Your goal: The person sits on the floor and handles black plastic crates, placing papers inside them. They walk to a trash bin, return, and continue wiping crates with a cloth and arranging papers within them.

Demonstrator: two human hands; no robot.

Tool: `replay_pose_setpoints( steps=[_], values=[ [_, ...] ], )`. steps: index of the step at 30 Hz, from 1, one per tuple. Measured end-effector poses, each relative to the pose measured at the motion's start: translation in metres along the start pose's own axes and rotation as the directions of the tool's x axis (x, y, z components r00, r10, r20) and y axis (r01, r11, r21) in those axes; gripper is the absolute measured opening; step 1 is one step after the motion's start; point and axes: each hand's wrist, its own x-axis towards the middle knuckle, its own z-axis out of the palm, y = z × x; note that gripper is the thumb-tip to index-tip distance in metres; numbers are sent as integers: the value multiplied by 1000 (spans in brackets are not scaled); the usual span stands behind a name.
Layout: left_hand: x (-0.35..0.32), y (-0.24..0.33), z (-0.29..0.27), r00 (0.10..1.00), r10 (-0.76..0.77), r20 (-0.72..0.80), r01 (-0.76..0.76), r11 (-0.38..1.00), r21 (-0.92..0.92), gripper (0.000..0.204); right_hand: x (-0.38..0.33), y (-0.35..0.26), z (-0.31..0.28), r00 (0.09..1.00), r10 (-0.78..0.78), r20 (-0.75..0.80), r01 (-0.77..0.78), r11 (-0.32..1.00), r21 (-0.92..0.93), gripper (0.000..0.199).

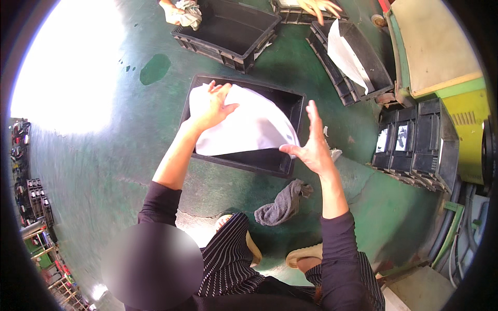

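A large white sheet (251, 122), paper-like and bowed, lies in a black plastic crate (244, 165) on the floor in front of me. My left hand (211, 108) rests on the sheet's left part, thumb and fingers apart. At the crate's right side my right hand (313, 150) is spread, fingers pointing up and away. Its thumb reaches the sheet's right corner. The sheet covers most of the crate's inside, so what is beneath it is hidden. A crumpled grey cloth (282, 205) lies on the floor between the crate and my feet.
Another black crate (228, 28) stands beyond, where another person's hand (170, 13) holds a pale rag (189, 14). At far right, a crate (371, 62) holds a white sheet (345, 54), near another hand (316, 8). Black bins (415, 137) stand beside yellow-green equipment (469, 124).
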Motion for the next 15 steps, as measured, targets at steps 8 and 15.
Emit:
replay_pose_setpoints(
  steps=[8,15],
  values=[
    [28,49,-79,995,-82,-64,79,995,-53,46,21,-15,-2,988,98,-119,-80,986,146,24],
    [21,62,-94,993,-25,-114,18,998,-66,39,28,-18,-20,975,155,-160,-109,959,263,19]
  ],
)
